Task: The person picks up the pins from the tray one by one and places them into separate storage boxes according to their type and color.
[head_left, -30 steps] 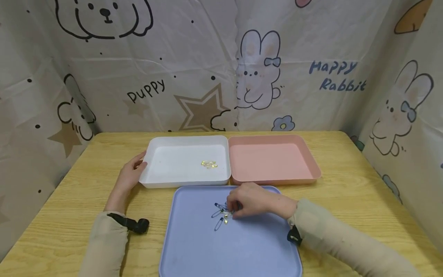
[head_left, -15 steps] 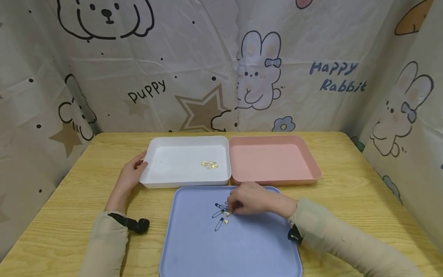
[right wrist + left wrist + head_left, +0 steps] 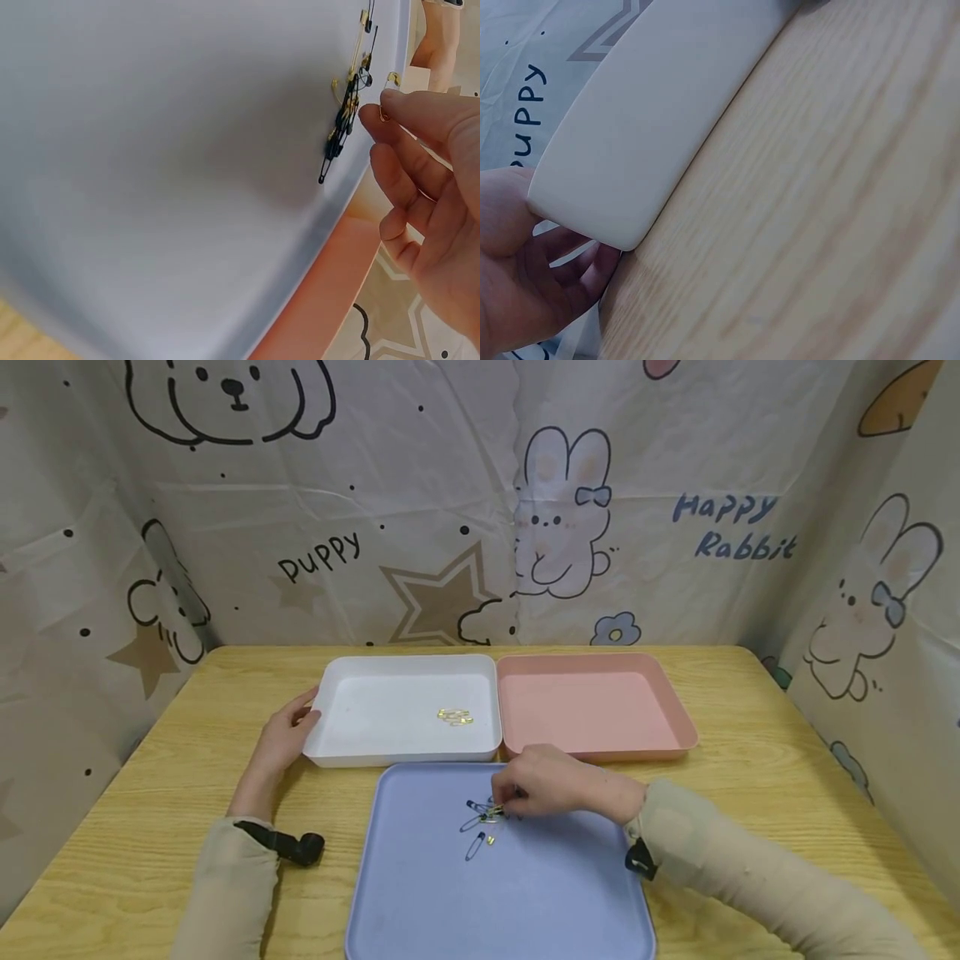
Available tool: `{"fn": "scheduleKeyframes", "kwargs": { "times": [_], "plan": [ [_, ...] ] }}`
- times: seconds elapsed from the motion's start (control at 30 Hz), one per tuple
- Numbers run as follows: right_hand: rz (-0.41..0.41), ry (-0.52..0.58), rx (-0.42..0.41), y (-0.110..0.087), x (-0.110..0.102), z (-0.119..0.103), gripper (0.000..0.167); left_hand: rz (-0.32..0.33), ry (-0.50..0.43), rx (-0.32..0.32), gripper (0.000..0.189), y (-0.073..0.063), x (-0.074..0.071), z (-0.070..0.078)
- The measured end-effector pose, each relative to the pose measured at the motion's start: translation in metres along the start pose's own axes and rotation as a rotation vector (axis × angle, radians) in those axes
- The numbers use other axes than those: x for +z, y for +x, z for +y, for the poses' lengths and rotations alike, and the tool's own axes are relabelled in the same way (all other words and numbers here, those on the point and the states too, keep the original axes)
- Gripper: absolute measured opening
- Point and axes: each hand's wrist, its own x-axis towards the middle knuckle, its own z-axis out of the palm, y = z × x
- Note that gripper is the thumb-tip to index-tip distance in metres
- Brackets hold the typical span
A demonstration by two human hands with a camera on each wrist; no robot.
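My right hand (image 3: 546, 779) is over the far part of the blue tray (image 3: 495, 902). In the right wrist view, its thumb and index finger pinch a gold safety pin (image 3: 392, 79), the other fingers loosely curled. Just beside the fingertips lies a small pile of black safety pins (image 3: 341, 124) mixed with gold ones. One black safety pin (image 3: 475, 846) lies nearer the front of the pile. My left hand (image 3: 282, 737) holds the left end of the white tray (image 3: 375, 714), thumb by the rim and fingers at the lower wall.
Several gold safety pins (image 3: 454, 717) lie in the white tray toward its right side. A pink tray (image 3: 585, 702) stands against the white one, behind the blue tray. All rest on a wooden table (image 3: 135, 827), with a printed curtain (image 3: 420, 460) around the back and sides.
My right hand has lifted slightly and drawn back from the pile, with a gold safety pin now showing at its fingertips. The left hand stays at the white tray.
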Motion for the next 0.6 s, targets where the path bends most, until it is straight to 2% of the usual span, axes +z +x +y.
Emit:
{"fn": "scheduleKeyframes", "kwargs": {
  "times": [0.6],
  "plan": [
    [0.051,-0.068,0.018,0.018,-0.018,0.004,0.003,0.008,-0.002,0.002,0.051,0.0,0.001,-0.003]
  ]
}}
